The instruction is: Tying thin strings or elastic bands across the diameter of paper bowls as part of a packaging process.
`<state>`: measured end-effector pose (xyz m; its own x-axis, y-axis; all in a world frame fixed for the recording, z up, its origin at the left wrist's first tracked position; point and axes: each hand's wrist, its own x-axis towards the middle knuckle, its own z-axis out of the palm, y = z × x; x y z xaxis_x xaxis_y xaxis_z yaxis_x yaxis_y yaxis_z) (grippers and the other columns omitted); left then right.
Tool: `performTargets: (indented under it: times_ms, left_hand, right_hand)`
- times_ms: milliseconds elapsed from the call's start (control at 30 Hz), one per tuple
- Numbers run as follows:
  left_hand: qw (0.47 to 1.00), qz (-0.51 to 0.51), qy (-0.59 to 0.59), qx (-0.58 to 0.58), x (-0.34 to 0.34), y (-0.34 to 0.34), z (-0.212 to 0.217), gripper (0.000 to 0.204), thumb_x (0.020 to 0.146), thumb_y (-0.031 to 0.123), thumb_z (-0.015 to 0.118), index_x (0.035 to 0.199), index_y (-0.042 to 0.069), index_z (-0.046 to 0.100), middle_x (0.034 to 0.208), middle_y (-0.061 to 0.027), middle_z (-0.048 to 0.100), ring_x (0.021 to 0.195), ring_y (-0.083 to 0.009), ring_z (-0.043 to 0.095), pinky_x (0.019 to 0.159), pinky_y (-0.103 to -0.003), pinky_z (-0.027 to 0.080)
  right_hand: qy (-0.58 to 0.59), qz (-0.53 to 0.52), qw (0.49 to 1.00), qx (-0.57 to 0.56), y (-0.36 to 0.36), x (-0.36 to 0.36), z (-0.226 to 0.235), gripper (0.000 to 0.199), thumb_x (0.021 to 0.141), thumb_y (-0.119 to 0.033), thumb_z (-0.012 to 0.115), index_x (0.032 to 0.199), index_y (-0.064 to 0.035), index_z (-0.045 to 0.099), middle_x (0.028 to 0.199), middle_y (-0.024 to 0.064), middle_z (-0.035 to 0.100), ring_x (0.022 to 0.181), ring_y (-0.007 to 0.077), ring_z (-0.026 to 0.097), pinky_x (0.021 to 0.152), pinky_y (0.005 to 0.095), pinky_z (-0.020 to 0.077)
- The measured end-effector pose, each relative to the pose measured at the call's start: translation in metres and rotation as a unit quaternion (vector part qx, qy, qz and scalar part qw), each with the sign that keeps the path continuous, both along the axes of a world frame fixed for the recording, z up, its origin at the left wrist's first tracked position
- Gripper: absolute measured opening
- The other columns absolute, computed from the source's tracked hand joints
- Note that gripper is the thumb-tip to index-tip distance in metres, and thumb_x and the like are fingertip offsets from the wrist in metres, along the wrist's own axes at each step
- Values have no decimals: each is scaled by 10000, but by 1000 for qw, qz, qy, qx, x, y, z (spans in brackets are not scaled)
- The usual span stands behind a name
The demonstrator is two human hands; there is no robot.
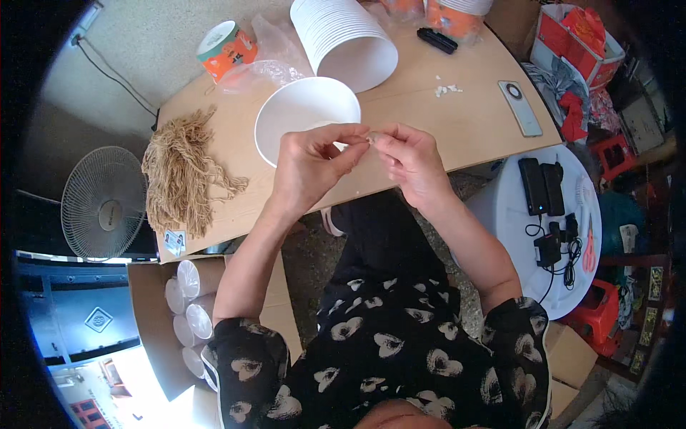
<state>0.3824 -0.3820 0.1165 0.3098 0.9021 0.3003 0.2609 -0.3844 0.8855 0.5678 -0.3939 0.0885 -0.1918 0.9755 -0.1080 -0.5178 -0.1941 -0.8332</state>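
Note:
My left hand (pixel 314 161) and my right hand (pixel 413 159) meet over the near edge of the table, thumbs and fingertips pinched together. Between the fingertips is a tiny greyish bit, too small to name. Just behind my left hand lies a white paper tub (pixel 275 118), tilted with its mouth toward me; my fingers cover part of its rim. A tangled heap of beige strings (pixel 182 168) rests on the table to the left. Several small white pieces (pixel 448 91) are scattered on the table beyond my right hand.
A stack of white tubs (pixel 325 32) lies at the back beside a printed orange tub (pixel 227 51) and clear plastic bags (pixel 275 53). A phone (pixel 520 109) and a black object (pixel 436 40) lie right. Below stand a box of wrapped tubs (pixel 187 279) and a white drum (pixel 493 214).

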Motion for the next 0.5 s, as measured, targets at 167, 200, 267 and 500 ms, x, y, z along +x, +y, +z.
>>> performTargets:
  times_ms: [167, 200, 267, 500]
  left_hand:
    - [999, 32, 18, 7, 1, -8, 1, 203, 893, -16, 737, 1095, -29, 749, 864, -55, 748, 674, -50, 628, 576, -200, 511]
    - [999, 32, 18, 7, 1, -7, 0, 203, 893, -16, 737, 1095, -29, 749, 864, -55, 748, 674, -50, 628, 576, -200, 511]
    - [999, 40, -1, 32, 0, -5, -3, 150, 869, 11, 748, 1014, 0, 781, 808, -74, 764, 617, -68, 667, 541, -228, 535]
    - [998, -13, 25, -52, -10, 4, 18, 102, 914, 40, 713, 963, -33, 764, 683, -10, 670, 582, -40, 566, 522, -224, 471]
  right_hand:
    - [-19, -13, 1000, 18, -3, -3, 4, 114, 924, -128, 719, 918, -31, 660, 671, -54, 532, 527, 9, 387, 453, 182, 265]
    - [-19, -13, 1000, 18, -3, -3, 4, 114, 924, -128, 719, 918, -31, 660, 671, -54, 532, 527, 9, 387, 453, 182, 265]
    - [-24, -12, 1000, 8, -4, -2, 5, 137, 934, -150, 715, 951, -23, 664, 689, -47, 535, 533, 9, 388, 457, 180, 265]
    - [40, -11, 998, 57, 8, 8, 12, 185, 967, -172, 679, 1041, -4, 660, 733, -24, 545, 533, 13, 373, 472, 171, 262]
